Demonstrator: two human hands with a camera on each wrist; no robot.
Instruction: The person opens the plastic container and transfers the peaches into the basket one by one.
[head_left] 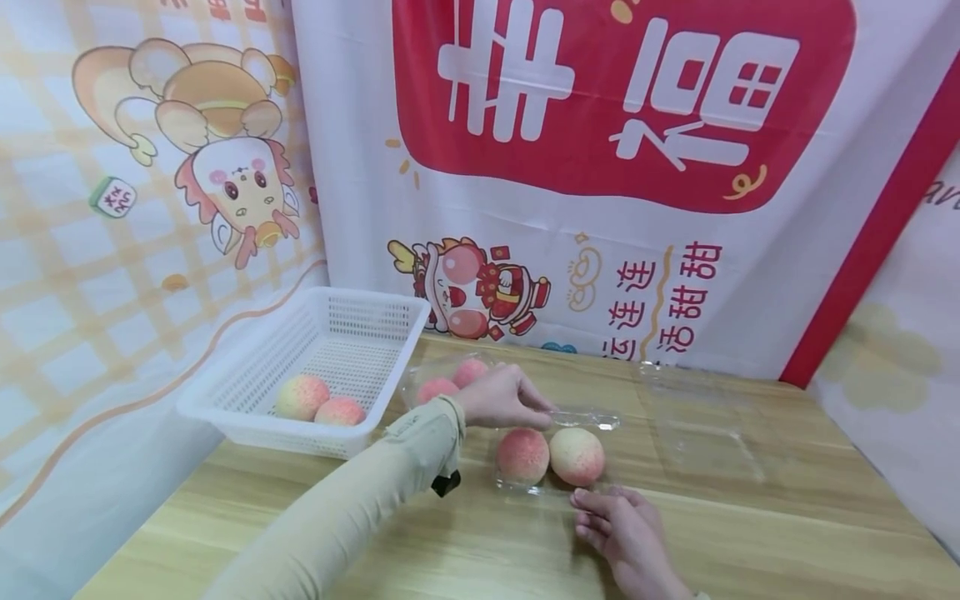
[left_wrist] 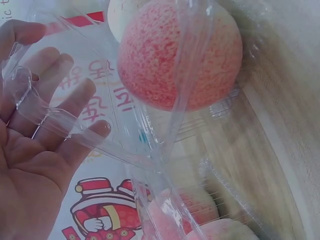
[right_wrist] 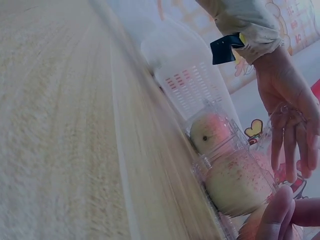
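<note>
A clear plastic clamshell box on the wooden table holds two pink peaches. My left hand, in a beige sleeve, reaches over them and pinches the edge of the box's clear lid, which is lifted behind the fruit. The left wrist view shows that lid lying across my fingers, with a peach behind it. My right hand rests with relaxed fingers against the box's front edge; its fingertips touch the box beside a peach.
At the left stands a white slotted basket with two peaches in it. Between the basket and my left hand is a second clear box with two peaches. An empty clear box lies open on the right. Printed banners close off the back.
</note>
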